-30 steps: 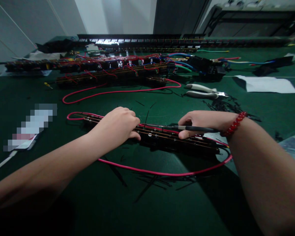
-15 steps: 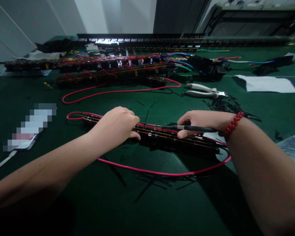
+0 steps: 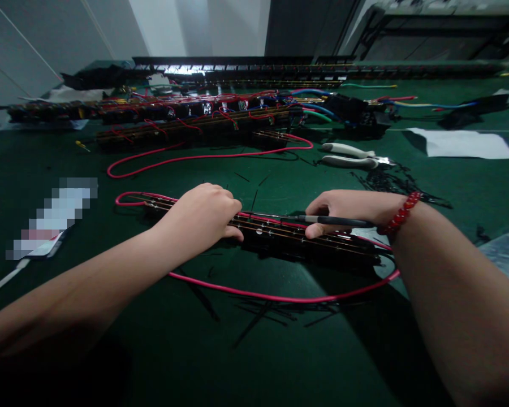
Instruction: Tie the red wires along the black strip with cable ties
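A long black strip (image 3: 280, 240) with thin copper rails lies across the green table in front of me. A red wire (image 3: 280, 298) loops from its ends round the near side. My left hand (image 3: 203, 213) rests on the strip's left part, fingers curled down and pressed onto the rails. My right hand (image 3: 348, 208), with a red bead bracelet at the wrist, grips a thin dark tool (image 3: 322, 220) whose tip points left along the strip's top.
White-handled pliers (image 3: 352, 158) lie beyond my right hand, next to a heap of black offcuts (image 3: 385, 181). More wired strips (image 3: 195, 121) fill the back of the table. White paper (image 3: 462, 144) lies at the right, black cable ties (image 3: 258, 316) near me.
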Tool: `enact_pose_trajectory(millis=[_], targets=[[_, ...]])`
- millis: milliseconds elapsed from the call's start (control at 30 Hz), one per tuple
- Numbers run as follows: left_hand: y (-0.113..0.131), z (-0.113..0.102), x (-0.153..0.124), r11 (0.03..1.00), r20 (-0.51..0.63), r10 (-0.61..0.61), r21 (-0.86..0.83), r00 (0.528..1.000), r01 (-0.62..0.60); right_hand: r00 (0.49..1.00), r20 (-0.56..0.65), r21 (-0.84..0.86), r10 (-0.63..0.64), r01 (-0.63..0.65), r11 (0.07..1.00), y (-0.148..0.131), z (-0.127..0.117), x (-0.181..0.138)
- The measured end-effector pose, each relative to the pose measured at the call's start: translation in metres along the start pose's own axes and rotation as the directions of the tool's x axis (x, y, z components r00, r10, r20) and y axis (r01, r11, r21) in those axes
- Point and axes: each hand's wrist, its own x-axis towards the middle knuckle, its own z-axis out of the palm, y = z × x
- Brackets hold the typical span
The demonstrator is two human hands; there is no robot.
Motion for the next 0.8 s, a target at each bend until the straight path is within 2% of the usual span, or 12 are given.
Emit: enact_pose_trajectory(millis=[533, 800], targets=[[0.0014, -0.0005, 0.0003, 1.0, 0.028, -0.025, 0.018, 0.999, 0.024, 1.0, -0.002, 0.018, 0.008, -0.008, 1.0, 0.0015, 0.0012, 0.0026], [0.005, -0.0009, -0.0035, 1.0, -0.014, -0.022, 0.019, 1.0, 0.023, 1.0, 0.007, 0.024, -0.005, 0.005, 1.0, 0.0048, 0.0015, 0.0053]])
